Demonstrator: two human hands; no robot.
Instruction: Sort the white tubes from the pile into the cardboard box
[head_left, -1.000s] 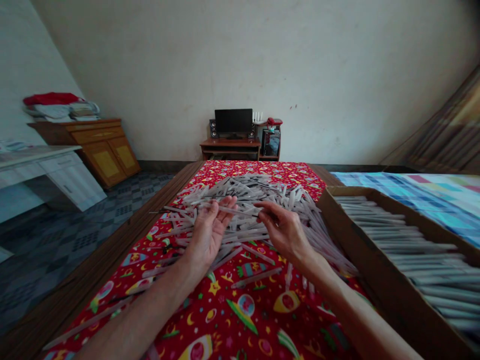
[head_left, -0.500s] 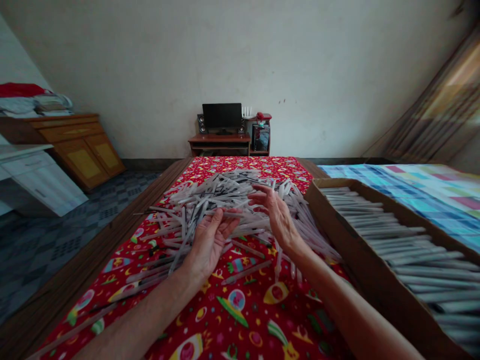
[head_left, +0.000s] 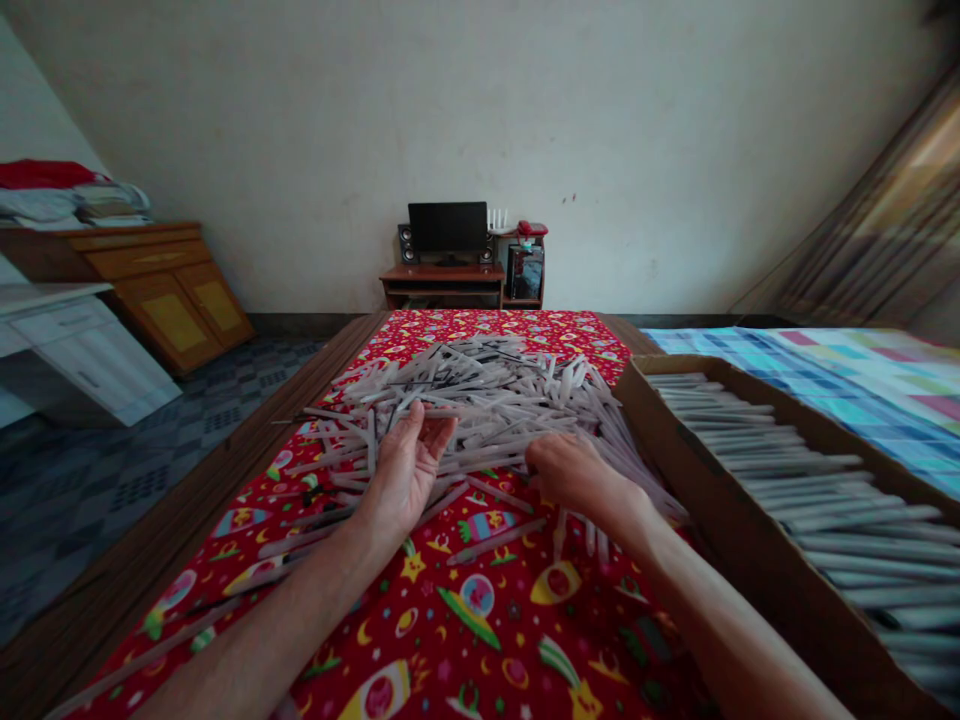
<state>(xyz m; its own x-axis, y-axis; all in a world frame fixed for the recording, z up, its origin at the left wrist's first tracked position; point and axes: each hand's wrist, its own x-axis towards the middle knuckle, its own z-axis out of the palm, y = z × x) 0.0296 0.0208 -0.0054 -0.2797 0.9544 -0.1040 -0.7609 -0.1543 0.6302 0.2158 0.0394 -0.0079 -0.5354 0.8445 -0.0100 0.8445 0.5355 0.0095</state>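
A heap of whitish, translucent pen-like tubes, some with dark parts, lies on a red patterned cloth. My left hand is over the heap's near left side, palm turned up. Its thumb and fingers pinch one slim pen-like tube that points right. At the near right edge of the heap, my right hand reaches down with its fingers curled under. The back of the hand hides the fingertips, so what they hold, if anything, does not show. Several loose tubes lie below it on the cloth.
Right of the heap stands a long cardboard box with rows of similar tubes. Beyond it lies a checked cloth. A monitor on a desk stands by the far wall; a wooden cabinet is at left.
My right hand has come down from above the heap to its near edge, and its spread fingers have curled. My left hand has shifted slightly left, keeping its pinch.
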